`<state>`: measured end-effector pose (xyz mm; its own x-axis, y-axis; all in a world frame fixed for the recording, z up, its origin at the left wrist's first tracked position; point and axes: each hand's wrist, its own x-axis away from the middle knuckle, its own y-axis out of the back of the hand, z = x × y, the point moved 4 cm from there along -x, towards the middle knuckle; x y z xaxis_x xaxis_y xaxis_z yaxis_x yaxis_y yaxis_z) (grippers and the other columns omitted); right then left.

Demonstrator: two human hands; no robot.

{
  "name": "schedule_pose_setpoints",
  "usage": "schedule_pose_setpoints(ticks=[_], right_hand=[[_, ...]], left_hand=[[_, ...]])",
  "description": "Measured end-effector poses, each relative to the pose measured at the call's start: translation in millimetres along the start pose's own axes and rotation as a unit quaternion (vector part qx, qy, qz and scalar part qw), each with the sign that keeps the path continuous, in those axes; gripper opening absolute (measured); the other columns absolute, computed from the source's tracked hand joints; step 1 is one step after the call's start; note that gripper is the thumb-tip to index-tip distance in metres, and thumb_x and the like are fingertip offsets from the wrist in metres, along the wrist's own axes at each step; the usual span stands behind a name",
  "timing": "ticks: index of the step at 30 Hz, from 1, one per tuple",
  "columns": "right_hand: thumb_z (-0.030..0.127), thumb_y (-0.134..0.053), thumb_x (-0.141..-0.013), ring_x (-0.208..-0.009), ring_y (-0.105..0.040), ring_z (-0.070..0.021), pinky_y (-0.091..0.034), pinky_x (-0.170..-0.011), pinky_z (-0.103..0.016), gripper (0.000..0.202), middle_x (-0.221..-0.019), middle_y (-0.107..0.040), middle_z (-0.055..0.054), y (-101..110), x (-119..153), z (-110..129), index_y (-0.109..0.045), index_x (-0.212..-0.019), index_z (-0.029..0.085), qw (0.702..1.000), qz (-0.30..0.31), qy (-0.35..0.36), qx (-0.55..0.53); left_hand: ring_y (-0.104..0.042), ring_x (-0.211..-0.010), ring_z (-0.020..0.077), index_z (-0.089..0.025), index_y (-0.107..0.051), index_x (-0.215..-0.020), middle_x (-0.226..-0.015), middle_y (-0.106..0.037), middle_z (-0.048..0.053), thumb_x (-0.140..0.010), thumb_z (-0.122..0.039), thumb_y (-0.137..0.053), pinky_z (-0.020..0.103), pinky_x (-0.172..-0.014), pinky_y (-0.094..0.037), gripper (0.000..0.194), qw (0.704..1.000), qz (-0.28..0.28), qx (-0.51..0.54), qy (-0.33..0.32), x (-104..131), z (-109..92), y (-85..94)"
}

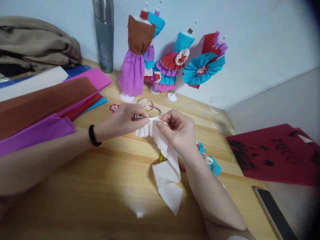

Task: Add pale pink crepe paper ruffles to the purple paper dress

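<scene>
A long white paper strip point(170, 170) hangs in folds from between my hands, its lower end lying on the wooden table. My left hand point(127, 118), with a black band on the wrist, pinches the strip's gathered upper edge against a thin ring point(157, 113). Thumb and fingers of my right hand point(177, 128) are closed on the same strip, just right of the gathers. Behind the ring lies a second patterned ring point(146, 101). A red and white paper flower point(114, 108) rests left of it, close to my left hand.
Coloured paper sheets point(45, 96) and a brown cloth point(40, 43) are at the left. A bottle point(105, 43) and several paper-dressed stands point(132, 73) line the wall. Scraps point(212, 163), a red bag point(275, 155) and a phone point(275, 213) are at the right.
</scene>
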<state>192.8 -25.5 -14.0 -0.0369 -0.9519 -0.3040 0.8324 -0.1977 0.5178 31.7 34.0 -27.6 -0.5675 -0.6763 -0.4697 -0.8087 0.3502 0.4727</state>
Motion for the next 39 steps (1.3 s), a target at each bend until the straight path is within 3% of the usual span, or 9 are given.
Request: schedule_pose_setpoints(ticks=[6, 12, 17, 25, 32, 36, 39], right_hand=[[0.025, -0.064, -0.079, -0.057, -0.049, -0.0108, -0.036, -0.053, -0.025, 0.01, -0.065, -0.06, 0.001, -7.0, 4.7, 0.9, -0.061, -0.072, 0.019, 1.0, 0.015, -0.004, -0.023], [0.026, -0.064, -0.08, -0.056, -0.047, -0.0111, -0.033, -0.053, -0.026, 0.009, -0.066, -0.062, 0.001, -6.9, 5.6, 0.3, -0.066, -0.075, 0.019, 1.0, 0.013, 0.009, -0.014], [0.028, -0.067, -0.079, -0.053, -0.041, -0.0105, -0.03, -0.051, -0.026, 0.011, -0.061, -0.057, 0.002, -3.5, 2.1, -2.6, -0.064, -0.072, 0.02, 1.0, -0.012, -0.009, -0.01], [0.026, -0.067, -0.077, -0.054, -0.043, -0.0102, -0.031, -0.052, -0.026, 0.01, -0.061, -0.058, 0.002, -2.2, 0.2, -4.1, -0.062, -0.07, 0.02, 1.0, -0.024, -0.007, -0.007], [0.026, -0.069, -0.073, -0.051, -0.038, -0.0095, -0.027, -0.048, -0.025, 0.013, -0.058, -0.053, 0.004, -0.8, -0.6, -4.2, -0.058, -0.07, 0.021, 0.999, -0.031, -0.027, -0.017], [0.026, -0.071, -0.072, -0.048, -0.037, -0.0093, -0.026, -0.048, -0.025, 0.021, -0.055, -0.046, 0.007, -1.4, -4.5, -5.9, -0.063, -0.091, 0.022, 0.997, 0.019, -0.041, -0.067], [0.029, -0.071, -0.071, -0.051, -0.039, -0.009, -0.027, -0.049, -0.025, 0.015, -0.057, -0.048, 0.006, -5.0, -7.1, -11.1, -0.066, -0.081, 0.02, 0.989, 0.09, -0.059, -0.105]], left_hand=[[-0.048, -0.057, 0.0084, -0.015, -0.069, -0.071, -0.06, -0.058, -0.002, -0.084, -0.026, -0.058, 0.022, -0.054, -0.033, 0.02, 0.999, -0.006, -0.021, -0.027, 0.6, -0.3, 1.4], [-0.05, -0.059, 0.0094, -0.016, -0.07, -0.074, -0.063, -0.061, -0.001, -0.085, -0.028, -0.059, 0.023, -0.055, -0.036, 0.019, 0.999, -0.006, -0.02, -0.026, 0.7, 1.2, 1.1], [-0.054, -0.061, 0.0102, -0.016, -0.069, -0.072, -0.065, -0.064, 0.0, -0.085, -0.027, -0.058, 0.023, -0.056, -0.038, 0.02, 1.0, -0.013, -0.015, -0.021, 0.7, 0.7, 0.6], [-0.054, -0.06, 0.0102, -0.016, -0.068, -0.073, -0.064, -0.063, 0.0, -0.086, -0.027, -0.057, 0.023, -0.056, -0.037, 0.021, 0.999, -0.004, -0.014, -0.039, 1.0, -1.0, 0.4], [-0.046, -0.056, 0.0088, -0.017, -0.066, -0.07, -0.061, -0.058, -0.002, -0.087, -0.027, -0.058, 0.024, -0.055, -0.034, 0.021, 0.998, 0.006, -0.008, -0.059, 1.5, -4.6, 1.4], [-0.046, -0.056, 0.0087, -0.016, -0.063, -0.067, -0.06, -0.057, -0.002, -0.086, -0.024, -0.058, 0.023, -0.054, -0.033, 0.021, 0.998, 0.03, 0.001, -0.055, 0.8, -6.0, 1.1], [-0.045, -0.055, 0.0079, -0.015, -0.06, -0.062, -0.058, -0.053, -0.002, -0.084, -0.021, -0.056, 0.022, -0.052, -0.032, 0.024, 0.997, 0.062, 0.003, -0.036, -0.3, -6.8, 1.1]])
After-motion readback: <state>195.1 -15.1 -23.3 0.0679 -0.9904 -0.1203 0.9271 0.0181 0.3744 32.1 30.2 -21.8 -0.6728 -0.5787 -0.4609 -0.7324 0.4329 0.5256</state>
